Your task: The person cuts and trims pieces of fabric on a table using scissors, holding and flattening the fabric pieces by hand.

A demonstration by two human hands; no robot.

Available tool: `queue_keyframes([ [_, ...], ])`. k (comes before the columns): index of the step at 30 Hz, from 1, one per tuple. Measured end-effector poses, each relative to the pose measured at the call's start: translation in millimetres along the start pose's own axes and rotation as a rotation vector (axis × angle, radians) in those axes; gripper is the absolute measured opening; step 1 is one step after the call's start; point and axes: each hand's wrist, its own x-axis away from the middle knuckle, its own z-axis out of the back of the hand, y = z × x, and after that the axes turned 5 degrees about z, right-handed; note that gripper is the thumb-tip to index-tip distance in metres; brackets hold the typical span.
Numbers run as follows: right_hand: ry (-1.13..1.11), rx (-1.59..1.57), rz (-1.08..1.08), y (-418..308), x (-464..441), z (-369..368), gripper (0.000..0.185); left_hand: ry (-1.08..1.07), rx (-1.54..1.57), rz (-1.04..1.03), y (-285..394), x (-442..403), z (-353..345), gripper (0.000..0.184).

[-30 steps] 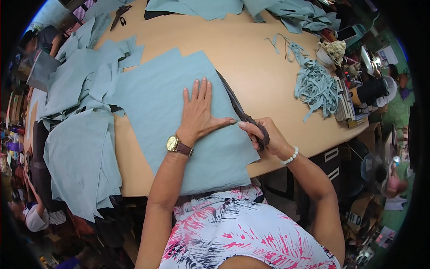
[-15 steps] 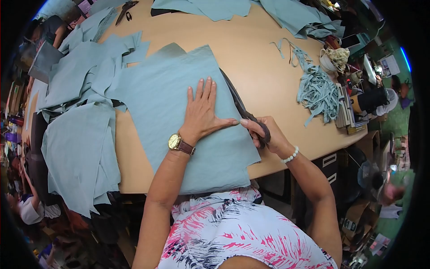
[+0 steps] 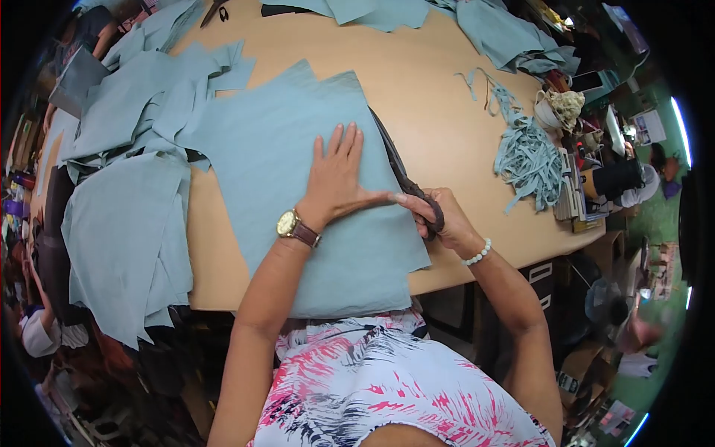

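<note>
My left hand [image 3: 333, 179] lies flat on a layered piece of grey-blue fabric [image 3: 275, 141], fingers spread and thumb stretched out to the right. A watch with a brown strap [image 3: 299, 228] is on that wrist. My right hand [image 3: 449, 223] is wrapped round the handles of dark shears [image 3: 392, 153], whose long blades point away from me along the fabric's right edge. How far the blades are apart is hard to make out. The tip of my left thumb meets my right thumb beside the handles. Near me, the fabric has a stepped corner at its lower right.
More cut fabric pieces [image 3: 130, 231] are heaped at the left and hang over the edge of the tan table [image 3: 454, 127]. A tangle of fabric strips [image 3: 529, 160] lies at the right, near a stack of books [image 3: 573, 190]. Another person [image 3: 93, 33] is at the far left.
The whole view has shifted slightly. Both hands keep nearly the same places on the fabric and shears, with the thumbs now slightly overlapping.
</note>
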Motion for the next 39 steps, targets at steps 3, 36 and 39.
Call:
queue_keyframes([
  [3,-0.013,-0.025,-0.014,2.5,-3.2,0.9,0.039,-0.32,0.207,0.12,-12.1,-30.3,24.0,0.077],
  [36,0.086,-0.141,-0.042,-16.1,-16.1,-15.5,0.04,0.058,-0.051,0.107,-64.6,-70.1,-9.8,0.094],
  [39,0.055,-0.13,-0.03,-15.8,-15.0,-14.0,0.039,0.066,-0.053,0.101,-64.8,-70.0,-11.2,0.094],
])
